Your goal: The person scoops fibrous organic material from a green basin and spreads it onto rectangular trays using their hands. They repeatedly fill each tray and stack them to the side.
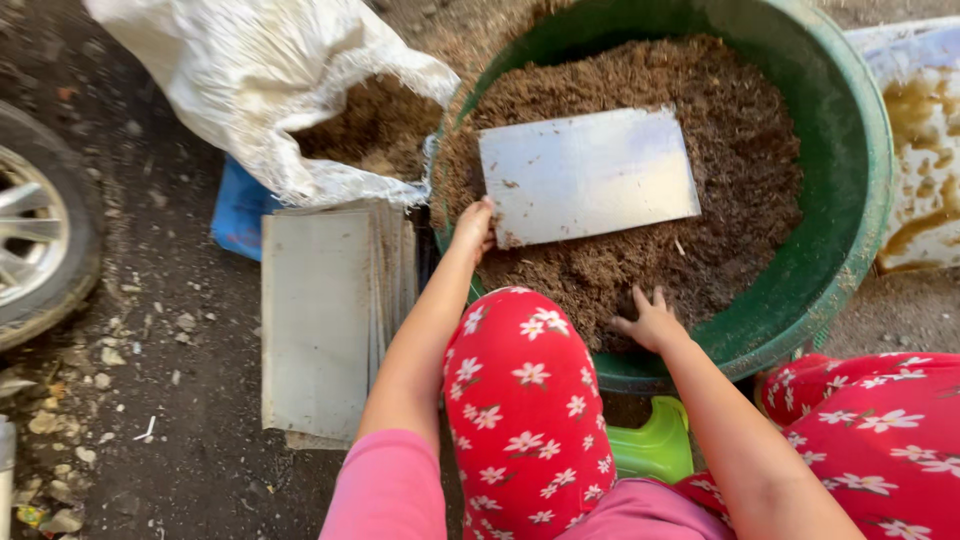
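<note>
A large green tub (850, 200) holds brown soil-like mix (720, 130). A flat white rectangular plastic piece (588, 175) lies on top of the mix. My left hand (473, 226) grips the near left corner of that piece at the tub's rim. My right hand (650, 320) rests with fingers spread on the mix at the tub's near edge, holding nothing. My knees in red flowered trousers (520, 400) are below the tub.
A stack of flat white plastic pieces (320, 320) lies on the dark ground left of the tub. Behind it, an open white sack (270, 80) spills brown mix. A car wheel (35, 235) is at far left. A green stool (655, 445) is under me.
</note>
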Demonstrator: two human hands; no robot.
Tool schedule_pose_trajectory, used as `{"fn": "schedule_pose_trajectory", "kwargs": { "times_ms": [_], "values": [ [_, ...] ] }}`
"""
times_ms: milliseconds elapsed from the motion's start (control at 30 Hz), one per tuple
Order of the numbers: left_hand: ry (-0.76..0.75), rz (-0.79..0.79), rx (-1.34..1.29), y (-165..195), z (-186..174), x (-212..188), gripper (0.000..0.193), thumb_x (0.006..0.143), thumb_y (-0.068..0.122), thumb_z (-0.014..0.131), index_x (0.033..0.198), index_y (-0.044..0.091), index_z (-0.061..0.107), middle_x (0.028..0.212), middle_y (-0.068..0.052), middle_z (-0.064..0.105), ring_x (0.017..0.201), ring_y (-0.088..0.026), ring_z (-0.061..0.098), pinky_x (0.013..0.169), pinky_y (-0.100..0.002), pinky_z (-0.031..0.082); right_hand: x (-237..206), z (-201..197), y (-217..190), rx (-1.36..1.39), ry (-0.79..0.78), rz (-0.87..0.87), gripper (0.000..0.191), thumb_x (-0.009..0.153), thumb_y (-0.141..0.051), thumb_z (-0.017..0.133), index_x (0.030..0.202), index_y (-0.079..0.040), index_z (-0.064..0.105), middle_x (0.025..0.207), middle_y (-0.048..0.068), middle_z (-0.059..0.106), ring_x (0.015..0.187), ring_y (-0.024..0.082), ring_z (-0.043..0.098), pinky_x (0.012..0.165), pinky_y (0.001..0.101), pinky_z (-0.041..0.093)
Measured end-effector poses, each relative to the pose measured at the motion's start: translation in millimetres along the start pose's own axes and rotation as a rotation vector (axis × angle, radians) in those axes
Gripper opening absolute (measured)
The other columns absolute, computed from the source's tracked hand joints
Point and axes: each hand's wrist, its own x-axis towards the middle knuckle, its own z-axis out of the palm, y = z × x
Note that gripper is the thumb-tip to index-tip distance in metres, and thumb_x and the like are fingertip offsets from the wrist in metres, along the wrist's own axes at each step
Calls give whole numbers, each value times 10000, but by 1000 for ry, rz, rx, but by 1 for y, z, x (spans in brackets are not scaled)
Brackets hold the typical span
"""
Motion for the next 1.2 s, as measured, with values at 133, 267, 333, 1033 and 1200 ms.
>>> {"fn": "schedule_pose_trajectory", "kwargs": {
  "times_ms": [133,267,333,1033,1200],
  "values": [
    [-17,183,110,30,23,-29,368,902,226,701,1231,95,599,1064,-136,664,908,-275,601,726,-513,467,-24,-3,-17,-83,-10,13,1014,810,-615,714,1644,-393,181,1746,135,-32,1529,514,171,1198,592,333],
    [162,242,153,50,47,-42,303,912,150,583,1174,26,669,1008,-177,716,887,-340,679,728,-507,514,-41,-2,-23,-100,77,32,894,860,-577,684,1620,-389,251,1747,137,-65,1572,432,137,1165,681,317],
    [289,536,290,62,53,-46,309,880,103,573,1138,37,730,1012,-206,756,928,-368,729,826,-470,561,-41,-5,-23,-79,156,27,842,875,-573,682,1597,-356,306,1733,173,-71,1562,428,136,1167,667,299],
    [611,1107,644,132,20,-118,262,995,97,580,1256,85,592,1166,-200,725,1031,-402,681,835,-505,541,-59,-31,-53,144,268,34,640,932,-459,632,1533,-289,487,1723,222,0,1542,392,265,1176,517,382],
    [680,871,466,133,13,-119,264,1017,200,562,1260,110,609,1055,-181,742,960,-394,696,813,-497,525,-63,-31,-61,156,236,17,730,901,-585,653,1535,-271,470,1715,229,-23,1539,404,252,1181,508,373]
  ]
}}
